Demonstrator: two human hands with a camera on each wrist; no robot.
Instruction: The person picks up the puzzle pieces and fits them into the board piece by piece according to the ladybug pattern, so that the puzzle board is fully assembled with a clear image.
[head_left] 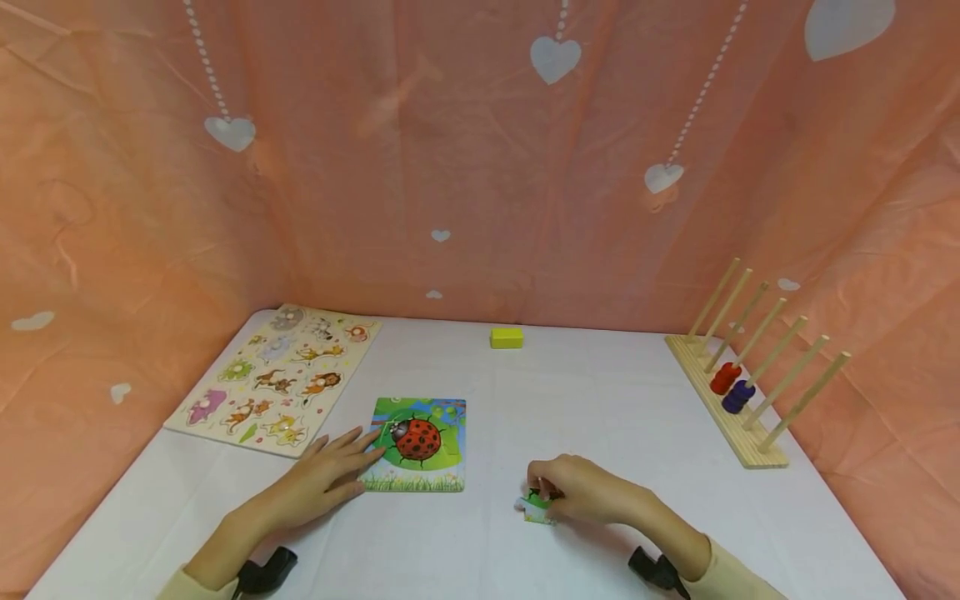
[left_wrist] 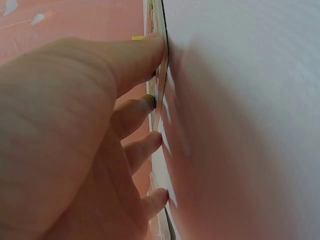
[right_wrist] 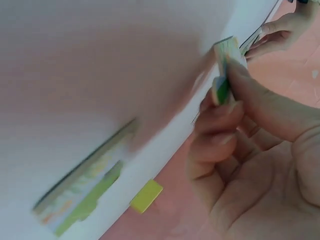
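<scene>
A square ladybug jigsaw puzzle [head_left: 450, 417] lies flat on the table in front of me. My left hand [head_left: 322, 482] rests at its left edge, fingers spread and fairly straight, fingertips touching it. In the left wrist view the thumb [left_wrist: 135, 57] touches the edge of the thin board. Right of the puzzle, my right hand [head_left: 588, 490] pinches a green and white jigsaw piece [head_left: 536, 508] between thumb and fingers. The right wrist view shows that held piece [right_wrist: 227, 52] tilted up. Another jigsaw piece [right_wrist: 85, 185] lies on the table there; my hand seems to hide it in the head view.
At the left lies a wooden animal peg puzzle [head_left: 300, 404]. A yellow block [head_left: 507, 338] sits near the back edge. On the right stands a wooden peg rack [head_left: 720, 417] with red rings [head_left: 725, 377] and blue rings [head_left: 738, 397]. An orange curtain [head_left: 465, 167] surrounds the table.
</scene>
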